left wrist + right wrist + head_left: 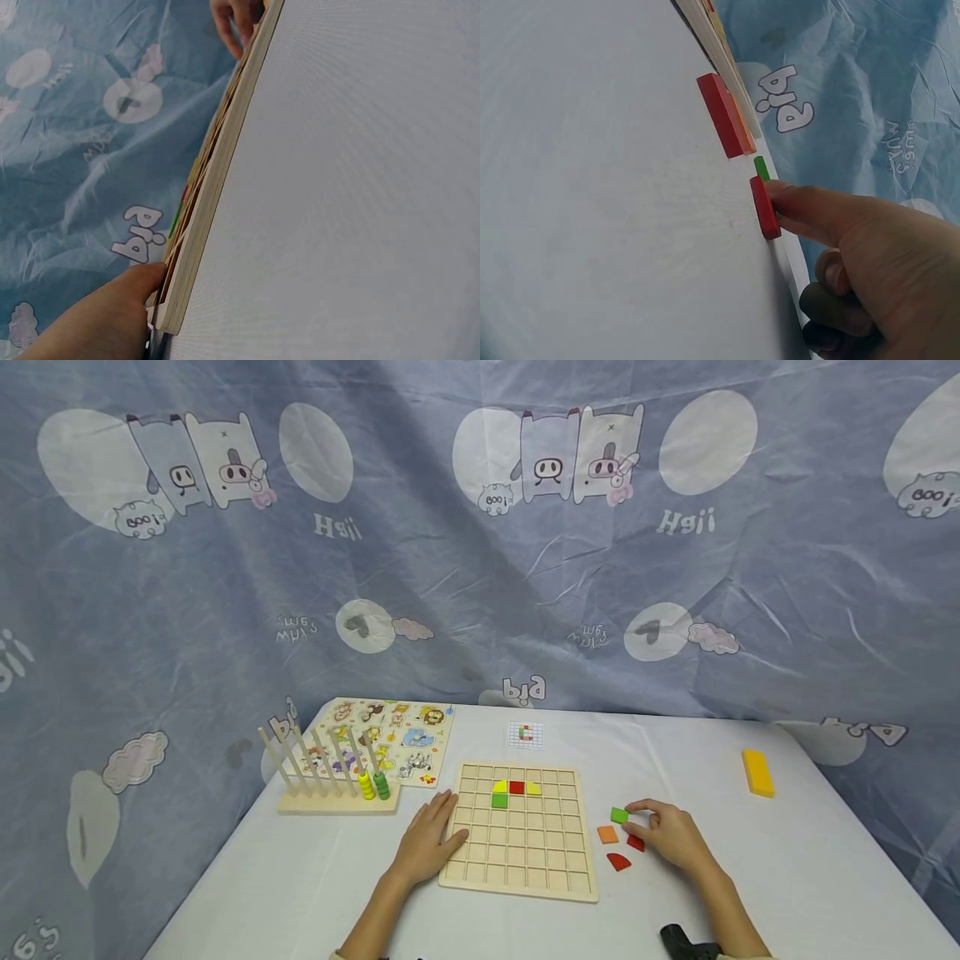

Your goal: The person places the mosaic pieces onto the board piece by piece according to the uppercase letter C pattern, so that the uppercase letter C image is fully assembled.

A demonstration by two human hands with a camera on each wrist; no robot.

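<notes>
A wooden grid board (517,860) lies on the white table, with yellow, red and green pieces (515,791) in its top rows. My left hand (430,841) rests flat on the board's left edge (217,172), thumb (105,311) against its corner. My right hand (670,832) is to the right of the board among loose pieces. Its index fingertip touches a green square (618,815) and its thumb (810,210) presses against a red piece (765,206). An orange square (607,834) and a red quarter-circle (618,861) lie just left of that hand.
A peg rack (330,781) with yellow and green rings stands at the left, in front of an animal puzzle (390,739). A small pattern card (525,734) lies behind the board. A yellow block (757,772) sits far right. A printed curtain surrounds the table.
</notes>
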